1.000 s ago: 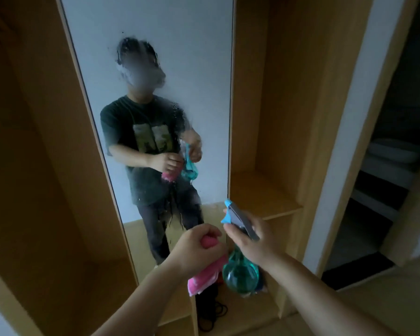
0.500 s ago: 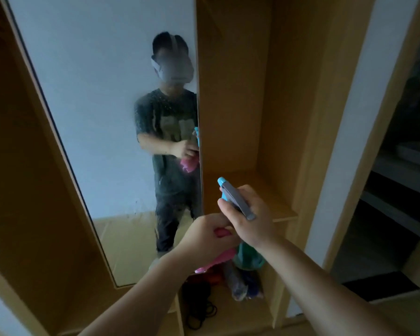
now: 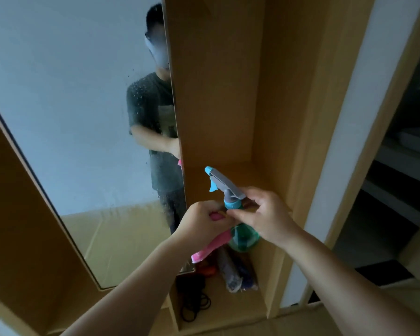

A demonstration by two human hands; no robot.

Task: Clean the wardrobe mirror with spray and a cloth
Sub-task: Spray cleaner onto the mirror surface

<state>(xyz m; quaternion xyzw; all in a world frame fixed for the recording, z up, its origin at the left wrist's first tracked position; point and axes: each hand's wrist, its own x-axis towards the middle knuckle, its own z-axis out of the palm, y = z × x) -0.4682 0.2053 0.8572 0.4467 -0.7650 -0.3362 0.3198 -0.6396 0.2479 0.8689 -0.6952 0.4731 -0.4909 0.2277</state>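
Head view is showing both hands meeting in front of the open wardrobe shelf (image 3: 228,170), just right of the mirror (image 3: 70,117). Left hand (image 3: 201,220) is curling closed around a pink cloth (image 3: 210,247), whose loose end is hanging below the fist. Right hand (image 3: 264,214) is pinching the neck of a teal spray bottle (image 3: 243,235), fingers wrapping the collar under the grey trigger head, nozzle pointing up and left toward the glass. Droplets are clinging to the mirror near its right edge, so spraying is looking at least partly done and wiping is looking like the step at hand, though that is a guess.

Cloth is looking soft and limp; bunching it into a pad in the palm is probably giving firmer contact than dangling it. Bottle is looking like light plastic with a rounded, possibly wet and slippery belly, so the narrow neck is seeming the surest hold. Glass is being fragile, calling for flat, even pressure
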